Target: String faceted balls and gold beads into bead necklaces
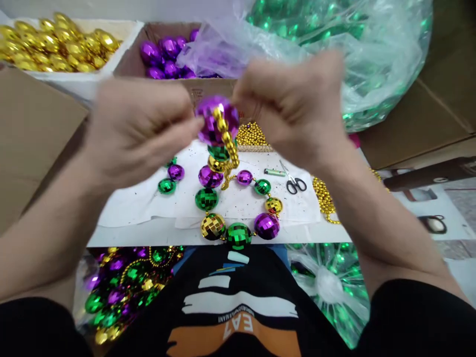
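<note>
Left hand (143, 126) is pinching the faceted-bead necklace (238, 235) at its purple bead (213, 124); right hand (293, 106) is clenching opposite, contents blurred. Pulling evenly should be steadying the loop (267, 226) lying near on the white table (130, 239).

Head view from close above the table (130, 237), forward and downward

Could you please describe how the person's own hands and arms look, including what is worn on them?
The left hand and right hand are ungloved, though blurred. Both forearms are uncovered, without visible watch or bracelet. Plain black sleeves end near the elbows.
</note>
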`<state>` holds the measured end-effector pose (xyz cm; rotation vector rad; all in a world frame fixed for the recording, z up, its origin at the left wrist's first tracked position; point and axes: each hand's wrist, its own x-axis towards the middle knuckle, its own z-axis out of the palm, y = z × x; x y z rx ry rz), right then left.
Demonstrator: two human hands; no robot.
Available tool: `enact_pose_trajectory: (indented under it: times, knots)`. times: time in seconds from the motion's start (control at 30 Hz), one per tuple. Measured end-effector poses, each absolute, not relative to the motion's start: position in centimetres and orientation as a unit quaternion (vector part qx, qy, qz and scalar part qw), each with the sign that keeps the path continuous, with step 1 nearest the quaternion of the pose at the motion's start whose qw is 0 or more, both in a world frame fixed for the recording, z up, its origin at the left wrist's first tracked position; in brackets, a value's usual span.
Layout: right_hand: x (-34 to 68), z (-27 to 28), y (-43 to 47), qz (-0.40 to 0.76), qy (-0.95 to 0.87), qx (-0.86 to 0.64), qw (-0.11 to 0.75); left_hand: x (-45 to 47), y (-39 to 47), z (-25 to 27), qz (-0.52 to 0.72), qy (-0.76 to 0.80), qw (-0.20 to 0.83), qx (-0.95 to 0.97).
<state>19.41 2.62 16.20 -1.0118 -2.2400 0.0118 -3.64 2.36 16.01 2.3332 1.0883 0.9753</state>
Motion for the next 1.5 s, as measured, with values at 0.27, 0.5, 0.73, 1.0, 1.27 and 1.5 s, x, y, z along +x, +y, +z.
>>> enact_pose_trajectory:
  times: [0.27, 0.5, 0.73, 1.0, 1.27, 1.5]
  knots:
    - [18.7, 8.0, 1.5, 0.236, -0.824, -0.41, 0.311, -5.3, 3.3, 7.8, 0.358, 0.359, 0.395, 0.766]
    - [19.1, 5.2, -0.2, 0.396, -0.765, -0.405, 0.307, -4.8, 0.6, 5.6, 0.448, 0.307, 0.662, 0.517]
    - [18.9, 2.7, -1.7, 0.428, -0.751, -0.415, 0.283, -2.5, -0.2, 3.4, 0.51, 0.289, 0.714, 0.384]
    - [18.8, -1.1, -2.6, 0.388, -0.762, -0.451, 0.257, -2.0, -2.6, -0.2, 0.354, 0.52, 0.409, 0.661]
    - [18.2, -2.8, -4.1, 0.346, -0.787, -0.468, 0.204, -1.4, -3.9, -1.9, 0.173, 0.55, 0.396, 0.715]
    - [18.6, -3.3, -4.6, 0.297, -0.805, -0.479, 0.184, -1.8, -3.7, -1.4, 0.105, 0.502, 0.434, 0.741]
